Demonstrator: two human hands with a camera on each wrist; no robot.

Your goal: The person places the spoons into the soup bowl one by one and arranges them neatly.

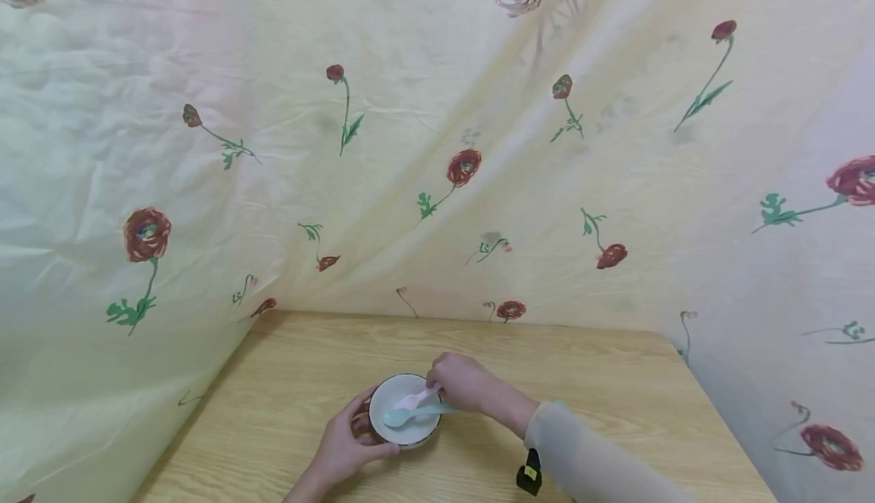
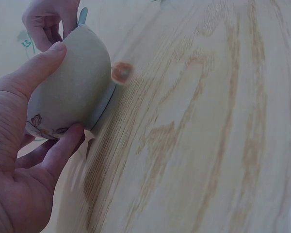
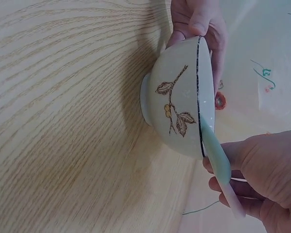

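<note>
A white bowl (image 1: 396, 389) with a dark rim stands on the wooden table; the right wrist view shows a brown leaf sprig on its outside. My left hand (image 1: 342, 442) grips the bowl from the left, thumb near the rim and fingers round its side, also plain in the left wrist view. Inside lie the heads of two spoons. My right hand (image 1: 468, 385), over the right rim, pinches the handle of the pink spoon (image 1: 413, 399). Beside it the light teal spoon (image 1: 398, 417) leans across the rim, its handle (image 3: 214, 150) close against the right fingers.
The light wooden table (image 1: 615, 381) reaches back to a cream floral cloth (image 1: 410, 146) hanging behind and on both sides. A small black object with a yellow label (image 1: 529, 474) shows beside the right sleeve (image 1: 581, 442).
</note>
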